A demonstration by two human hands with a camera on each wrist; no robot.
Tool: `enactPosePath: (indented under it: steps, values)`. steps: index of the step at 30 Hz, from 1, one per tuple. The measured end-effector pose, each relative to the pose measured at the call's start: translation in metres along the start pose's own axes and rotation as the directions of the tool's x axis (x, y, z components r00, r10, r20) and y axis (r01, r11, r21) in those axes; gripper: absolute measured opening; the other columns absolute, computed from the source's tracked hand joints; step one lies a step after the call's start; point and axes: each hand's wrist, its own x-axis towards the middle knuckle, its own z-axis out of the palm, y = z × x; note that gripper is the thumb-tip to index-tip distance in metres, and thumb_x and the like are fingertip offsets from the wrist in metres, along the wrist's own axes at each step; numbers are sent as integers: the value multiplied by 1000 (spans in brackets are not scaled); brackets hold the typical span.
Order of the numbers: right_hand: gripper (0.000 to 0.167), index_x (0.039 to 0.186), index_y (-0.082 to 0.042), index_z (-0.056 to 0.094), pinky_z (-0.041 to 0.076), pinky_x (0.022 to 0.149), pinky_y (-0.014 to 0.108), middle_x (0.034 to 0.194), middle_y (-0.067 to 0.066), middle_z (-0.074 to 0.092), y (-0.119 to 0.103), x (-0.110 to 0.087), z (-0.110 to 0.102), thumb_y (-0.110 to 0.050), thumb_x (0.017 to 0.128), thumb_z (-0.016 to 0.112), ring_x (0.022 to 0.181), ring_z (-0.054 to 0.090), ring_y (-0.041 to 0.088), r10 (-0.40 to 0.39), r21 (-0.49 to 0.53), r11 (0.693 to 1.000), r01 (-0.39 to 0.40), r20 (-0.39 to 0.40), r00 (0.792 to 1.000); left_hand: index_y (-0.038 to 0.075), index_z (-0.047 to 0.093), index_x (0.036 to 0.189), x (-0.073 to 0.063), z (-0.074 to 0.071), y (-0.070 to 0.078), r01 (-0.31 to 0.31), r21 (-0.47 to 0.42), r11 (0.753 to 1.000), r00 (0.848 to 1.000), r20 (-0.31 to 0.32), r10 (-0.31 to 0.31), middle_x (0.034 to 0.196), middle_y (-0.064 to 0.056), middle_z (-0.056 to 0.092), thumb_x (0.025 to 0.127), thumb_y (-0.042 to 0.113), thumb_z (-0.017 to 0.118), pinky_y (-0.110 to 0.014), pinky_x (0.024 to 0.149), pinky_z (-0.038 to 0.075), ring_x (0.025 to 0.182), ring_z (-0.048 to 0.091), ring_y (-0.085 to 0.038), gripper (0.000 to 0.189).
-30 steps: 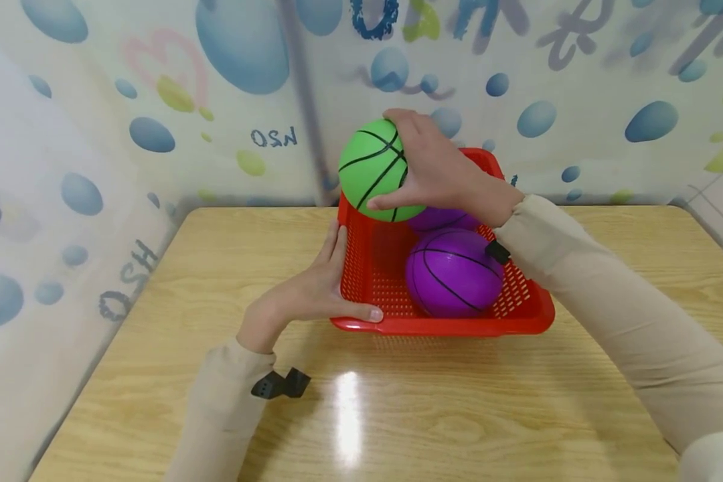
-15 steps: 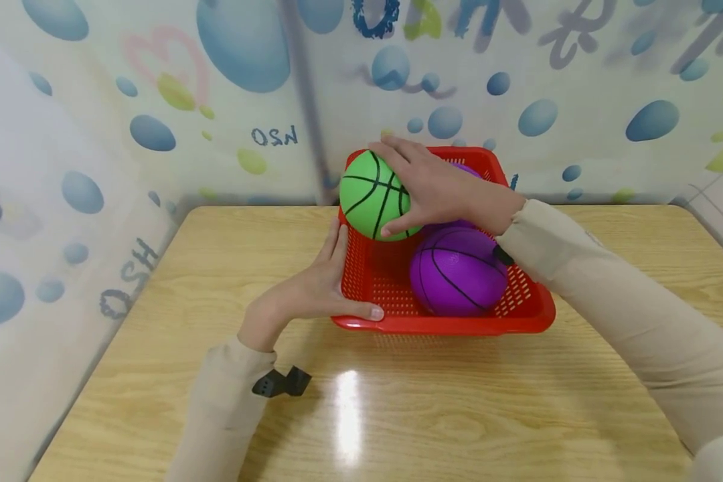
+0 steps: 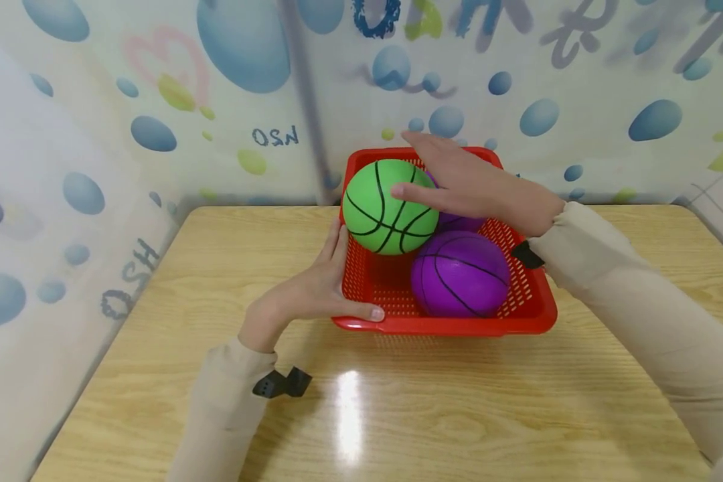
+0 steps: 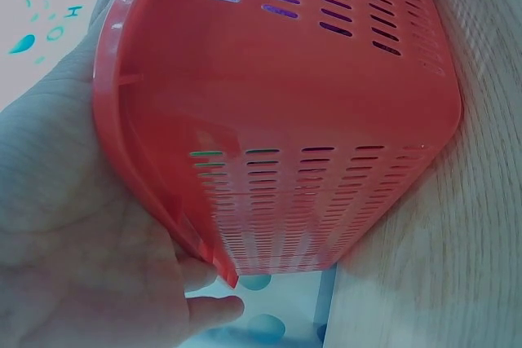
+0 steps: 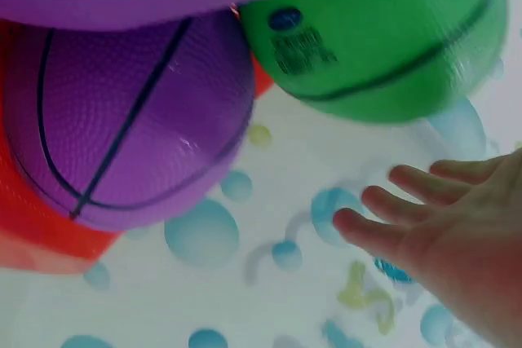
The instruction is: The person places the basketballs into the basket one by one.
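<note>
A red plastic basket (image 3: 452, 326) with perforated walls stands on the table. My left hand (image 3: 310, 288) rests against its near left corner, thumb laid over the front rim and fingers stretched along the left side. In the left wrist view, the palm lies against the basket's rim (image 4: 106, 95). A green mini basketball (image 3: 379, 214) sits at the back left of the basket. Beside it are two purple balls, one nearer ball (image 3: 460, 274) and one farther ball (image 5: 130, 120), partly hidden by my right hand. My right hand (image 3: 464, 177) hovers above with fingers straight, apart from the green ball in the right wrist view.
The basket stands on a light wooden table (image 3: 458, 415). A wall (image 3: 187, 154) with painted drops rises right behind the basket, and another wall (image 3: 30, 241) borders the left side.
My right hand lowered the green ball into the back left of the basket, released it and drew back to the right. The left hand stayed in place.
</note>
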Motion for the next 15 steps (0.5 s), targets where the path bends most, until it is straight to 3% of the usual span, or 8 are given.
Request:
enactPosePath:
  steps: [7, 15]
  values:
    - [82, 149, -5, 6, 11, 109, 52, 153, 16, 12, 17, -31, -20, -55, 94, 40, 139, 7, 32, 68, 59, 996, -68, -6, 998, 19, -34, 138, 0, 0, 5, -14, 6, 1000, 1000, -18, 14, 144, 1, -37, 65, 55, 78, -44, 110, 11, 136, -19, -19, 139]
    - [82, 150, -8, 4, 15, 106, 57, 153, 14, 11, 46, -68, -23, -49, 93, 46, 138, 11, 34, 178, 121, 977, -177, 6, 984, 17, -33, 139, -2, 0, 10, -38, 168, 985, 993, -105, 57, 143, 3, -39, 61, 60, 78, -56, 107, 0, 135, -23, -19, 142]
